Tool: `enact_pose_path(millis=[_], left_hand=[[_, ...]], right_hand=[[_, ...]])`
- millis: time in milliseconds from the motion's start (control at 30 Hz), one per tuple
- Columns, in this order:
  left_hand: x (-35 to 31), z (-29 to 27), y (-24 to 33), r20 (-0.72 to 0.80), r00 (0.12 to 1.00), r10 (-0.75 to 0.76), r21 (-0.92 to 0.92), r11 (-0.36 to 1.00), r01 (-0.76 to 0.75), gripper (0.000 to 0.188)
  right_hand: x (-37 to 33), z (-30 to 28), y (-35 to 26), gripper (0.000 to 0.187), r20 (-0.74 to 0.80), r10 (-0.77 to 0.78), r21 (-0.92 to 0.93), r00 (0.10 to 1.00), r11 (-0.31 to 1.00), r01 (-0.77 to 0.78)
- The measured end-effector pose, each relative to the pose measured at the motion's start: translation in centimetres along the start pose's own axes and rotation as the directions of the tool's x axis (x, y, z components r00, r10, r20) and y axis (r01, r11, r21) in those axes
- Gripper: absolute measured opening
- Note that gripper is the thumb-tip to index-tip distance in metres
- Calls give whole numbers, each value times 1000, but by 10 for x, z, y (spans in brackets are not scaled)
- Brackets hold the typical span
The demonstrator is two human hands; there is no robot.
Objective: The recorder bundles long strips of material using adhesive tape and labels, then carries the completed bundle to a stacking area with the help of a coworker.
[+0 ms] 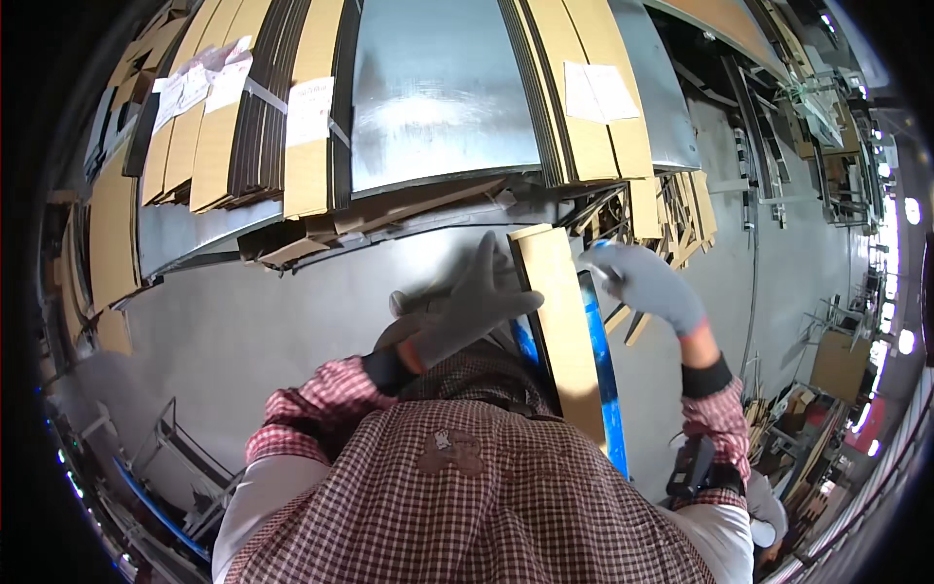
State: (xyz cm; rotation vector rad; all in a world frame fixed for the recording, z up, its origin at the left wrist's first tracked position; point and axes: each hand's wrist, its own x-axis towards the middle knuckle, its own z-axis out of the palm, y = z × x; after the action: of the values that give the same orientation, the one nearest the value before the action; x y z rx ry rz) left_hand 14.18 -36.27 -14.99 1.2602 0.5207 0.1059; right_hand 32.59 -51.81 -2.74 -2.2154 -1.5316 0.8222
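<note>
L hand [482, 292] was spread wide at the edge of the cardboard pc. [559, 321], which lay along the blue support [606, 389], R hand [640, 280] was curled nearby (grip unclear), and labelled bundles [309, 161] on the metal surface [438, 107] looked done, this unlabelled one prob. not.

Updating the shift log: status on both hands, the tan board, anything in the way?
Left hand open at left edge of tan board. Right hand curled, contents unclear. Board's far end between hands. Nearby tan strips might crowd right hand.
</note>
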Motion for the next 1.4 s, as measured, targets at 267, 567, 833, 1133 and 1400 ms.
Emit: enact_pose_path(millis=[267,567,833,1133,1400], left_hand=[[-38,-53,89,329,908,-258,200,959,200,66],[100,-15,-108,630,767,-124,660,606,-444,31],[114,6,-159,647,747,-153,228,974,2,29],[28,-95,-71,517,794,-321,-189,861,472,30],[62,58,26,500,852,158,707,493,-507,32]], right_hand=[[22,-51,-22,33,326,-28,394,945,913,-109],[68,108,152,34,216,26,268,976,960,-84],[24,119,90,47,-343,758,640,555,621,-453],[27,135,-43,97,-595,425,-230,682,724,-651],[-5,64,-34,57,-311,497,643,810,738,-205]])
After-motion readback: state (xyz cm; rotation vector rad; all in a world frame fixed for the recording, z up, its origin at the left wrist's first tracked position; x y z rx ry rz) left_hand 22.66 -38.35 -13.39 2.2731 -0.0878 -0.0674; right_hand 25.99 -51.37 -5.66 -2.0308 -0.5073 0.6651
